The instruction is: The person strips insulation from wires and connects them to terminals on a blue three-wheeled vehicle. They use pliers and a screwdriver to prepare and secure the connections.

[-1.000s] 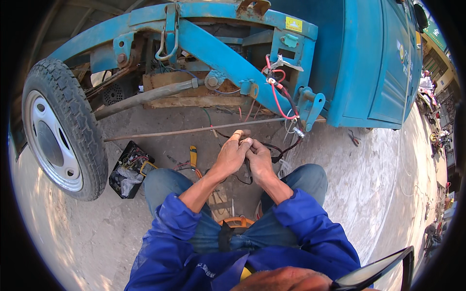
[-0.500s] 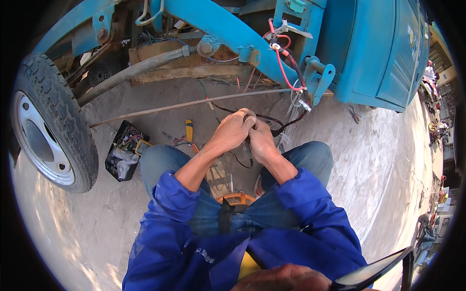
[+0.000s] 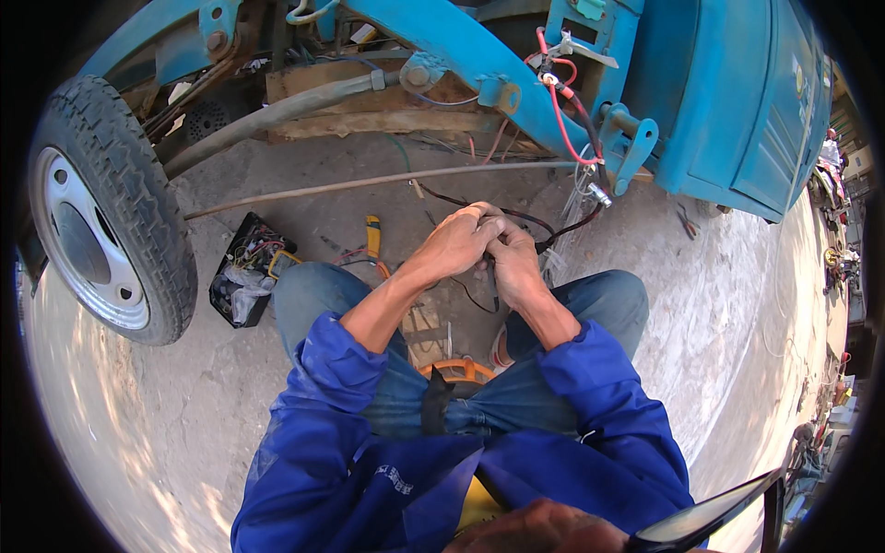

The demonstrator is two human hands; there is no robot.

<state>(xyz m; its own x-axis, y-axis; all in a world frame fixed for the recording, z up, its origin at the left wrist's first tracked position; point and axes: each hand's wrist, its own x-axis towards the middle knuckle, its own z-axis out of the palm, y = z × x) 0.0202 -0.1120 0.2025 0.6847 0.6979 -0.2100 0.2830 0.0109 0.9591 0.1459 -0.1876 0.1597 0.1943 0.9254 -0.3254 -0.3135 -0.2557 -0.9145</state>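
My left hand (image 3: 461,241) and my right hand (image 3: 516,265) meet between my knees, fingers closed together on a dark cable (image 3: 573,226). What exactly my fingertips pinch is partly hidden; a dark length hangs below my right hand. Above them a thin rusty rod (image 3: 369,182) runs crosswise. Red wires (image 3: 560,120) with taped joints hang from the blue vehicle frame (image 3: 461,51), with a shiny metal fitting (image 3: 599,194) on the cable below. A yellow-handled tool (image 3: 373,235) lies on the ground left of my hands.
A wheel (image 3: 111,207) stands at left beside a black box (image 3: 241,304) of wires and bags. A blue body panel (image 3: 728,101) fills the upper right, with pliers (image 3: 686,221) on the ground below. Planks (image 3: 424,341) lie between my legs. Assorted objects line the far right.
My view has tilted and shifted slightly, moving the vehicle upward and rightward in the picture. My hands stay together on the cable, with small shifts of the fingers and wrists.
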